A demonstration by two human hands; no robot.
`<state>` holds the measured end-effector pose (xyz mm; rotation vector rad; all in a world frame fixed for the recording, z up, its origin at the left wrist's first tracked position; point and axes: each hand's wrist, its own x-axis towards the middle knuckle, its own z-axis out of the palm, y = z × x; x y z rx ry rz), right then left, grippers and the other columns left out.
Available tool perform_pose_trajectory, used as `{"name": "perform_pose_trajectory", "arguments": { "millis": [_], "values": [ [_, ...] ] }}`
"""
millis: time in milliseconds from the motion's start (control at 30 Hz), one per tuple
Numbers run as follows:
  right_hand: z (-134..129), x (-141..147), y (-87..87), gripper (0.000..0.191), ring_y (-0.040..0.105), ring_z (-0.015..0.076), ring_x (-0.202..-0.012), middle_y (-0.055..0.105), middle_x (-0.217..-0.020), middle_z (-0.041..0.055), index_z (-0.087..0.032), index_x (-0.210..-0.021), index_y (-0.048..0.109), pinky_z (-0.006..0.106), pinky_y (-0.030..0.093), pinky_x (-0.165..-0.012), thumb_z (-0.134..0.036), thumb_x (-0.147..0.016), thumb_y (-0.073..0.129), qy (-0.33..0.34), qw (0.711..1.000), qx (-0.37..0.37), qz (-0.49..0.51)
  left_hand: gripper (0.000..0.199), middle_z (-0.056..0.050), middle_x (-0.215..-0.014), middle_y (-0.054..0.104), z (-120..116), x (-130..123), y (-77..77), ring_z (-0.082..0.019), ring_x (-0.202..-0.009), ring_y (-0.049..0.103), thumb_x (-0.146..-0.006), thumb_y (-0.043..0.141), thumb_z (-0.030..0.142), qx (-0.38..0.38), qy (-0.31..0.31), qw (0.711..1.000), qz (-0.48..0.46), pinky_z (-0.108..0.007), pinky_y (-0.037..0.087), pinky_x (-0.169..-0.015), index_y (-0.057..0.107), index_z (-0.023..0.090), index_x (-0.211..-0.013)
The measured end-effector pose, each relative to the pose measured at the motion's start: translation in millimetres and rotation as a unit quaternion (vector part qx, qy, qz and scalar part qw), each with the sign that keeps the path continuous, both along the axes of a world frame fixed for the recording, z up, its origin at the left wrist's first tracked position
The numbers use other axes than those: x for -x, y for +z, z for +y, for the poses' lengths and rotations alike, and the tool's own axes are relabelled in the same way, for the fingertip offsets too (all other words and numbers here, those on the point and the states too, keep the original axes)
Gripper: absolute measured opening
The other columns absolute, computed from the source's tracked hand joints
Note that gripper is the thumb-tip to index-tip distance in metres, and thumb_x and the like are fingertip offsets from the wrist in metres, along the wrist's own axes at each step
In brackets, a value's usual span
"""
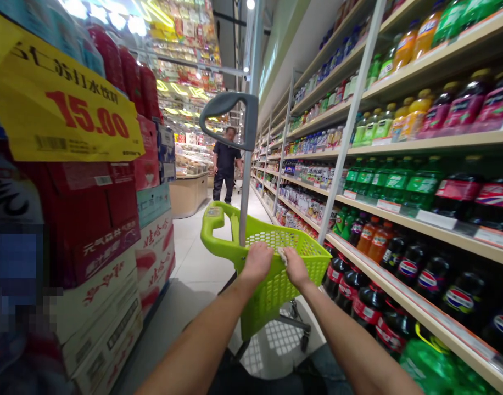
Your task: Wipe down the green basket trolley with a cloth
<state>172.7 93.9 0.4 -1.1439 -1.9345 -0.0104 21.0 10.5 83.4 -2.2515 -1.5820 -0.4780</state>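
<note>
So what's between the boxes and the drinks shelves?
The green cart, with the left hand and right hand at its rim, on pale floor; a person stands farther back. The head view shows this.

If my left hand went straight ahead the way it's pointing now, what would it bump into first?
Your left hand would first meet the green basket's near rim, which it already appears to touch. Past that, probably the far wall, though depth is unclear.
</note>
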Motion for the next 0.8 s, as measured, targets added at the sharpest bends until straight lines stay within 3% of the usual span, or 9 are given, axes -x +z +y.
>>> {"name": "perform_pose_trajectory", "arguments": {
  "millis": [133, 200, 333, 433, 500, 567, 733, 800],
  "values": [
    [-7, -10, 18.7, 0.040, 0.057, 0.0194, -0.096, 0.063, -0.099, 0.0096, -0.016, -0.099, 0.062, 0.036, 0.042, -0.090, -0.003, -0.070, 0.038, -0.007, 1.000, 0.010, 0.026, 0.025, -0.003, -0.103, 0.061, -25, 23, 10.8, -0.018, -0.101, 0.052, -0.082, 0.042, 0.018, -0.131, -0.127, 0.981, -0.070, -0.040, 0.027, -0.101, 0.056, 0.023, -0.101],
    [-15, -5, 29.5, 0.041, 0.056, 0.0175, -0.099, 0.063, -0.103, 0.0079, -0.017, -0.100, 0.062, 0.034, 0.041, -0.092, -0.004, -0.070, 0.038, 0.004, 0.999, 0.003, 0.040, 0.027, -0.006, -0.108, 0.059, -32, 47, 15.5, -0.022, -0.105, 0.050, -0.081, 0.045, 0.026, -0.185, -0.068, 0.969, -0.147, -0.044, 0.029, -0.099, 0.054, 0.020, -0.106],
    [-44, 14, 39.6, 0.043, 0.052, 0.0173, -0.108, 0.059, -0.114, 0.0072, -0.018, -0.107, 0.060, 0.036, 0.038, -0.098, -0.007, -0.073, 0.036, 0.047, 0.992, -0.049, 0.109, 0.043, -0.010, -0.112, 0.057, -31, 69, 18.6, -0.027, -0.108, 0.048, -0.073, 0.055, 0.047, -0.111, -0.045, 0.978, -0.171, -0.044, 0.036, -0.093, 0.054, 0.017, -0.105],
    [-68, 16, 39.3, 0.040, 0.053, 0.0203, -0.108, 0.060, -0.114, 0.0076, -0.019, -0.109, 0.059, 0.042, 0.040, -0.097, -0.011, -0.075, 0.038, 0.074, 0.976, -0.098, 0.178, 0.041, -0.009, -0.109, 0.058, -30, 58, 19.1, -0.026, -0.107, 0.047, -0.073, 0.057, 0.047, -0.084, -0.051, 0.980, -0.175, -0.045, 0.032, -0.096, 0.055, 0.016, -0.101],
    [-80, 10, 50.5, 0.040, 0.054, 0.0210, -0.108, 0.060, -0.114, 0.0075, -0.020, -0.110, 0.059, 0.043, 0.042, -0.094, -0.011, -0.077, 0.038, 0.068, 0.970, -0.124, 0.195, 0.037, -0.008, -0.102, 0.059, -31, 48, 20.7, -0.026, -0.104, 0.049, -0.072, 0.057, 0.048, -0.074, -0.051, 0.980, -0.177, -0.046, 0.029, -0.096, 0.056, 0.017, -0.094],
    [-88, 3, 81.3, 0.040, 0.051, 0.0208, -0.111, 0.056, -0.120, 0.0066, -0.022, -0.114, 0.056, 0.043, 0.042, -0.095, -0.012, -0.079, 0.039, 0.061, 0.965, -0.170, 0.189, 0.034, -0.006, -0.096, 0.060, -32, 41, 22.9, -0.025, -0.100, 0.050, -0.071, 0.058, 0.048, -0.062, -0.055, 0.981, -0.174, -0.047, 0.027, -0.097, 0.057, 0.018, -0.087],
    [-70, -6, 195.5, 0.038, 0.031, 0.0213, -0.129, 0.043, -0.134, 0.0013, -0.028, -0.121, 0.052, 0.047, 0.026, -0.107, -0.018, -0.086, 0.041, 0.062, 0.944, -0.316, 0.074, 0.033, -0.005, -0.094, 0.060, -32, 26, 26.5, -0.025, -0.098, 0.050, -0.072, 0.057, 0.049, -0.050, -0.052, 0.984, -0.165, -0.049, 0.024, -0.097, 0.056, 0.018, -0.084],
    [-52, -12, 206.4, 0.036, 0.027, 0.0201, -0.130, 0.045, -0.133, -0.0015, -0.031, -0.117, 0.055, 0.048, 0.023, -0.108, -0.017, -0.087, 0.040, 0.062, 0.951, -0.304, 0.015, 0.033, -0.005, -0.093, 0.059, -31, 20, 25.8, -0.025, -0.098, 0.050, -0.072, 0.057, 0.049, -0.054, -0.051, 0.984, -0.163, -0.049, 0.023, -0.098, 0.056, 0.019, -0.085]
  ]
}}
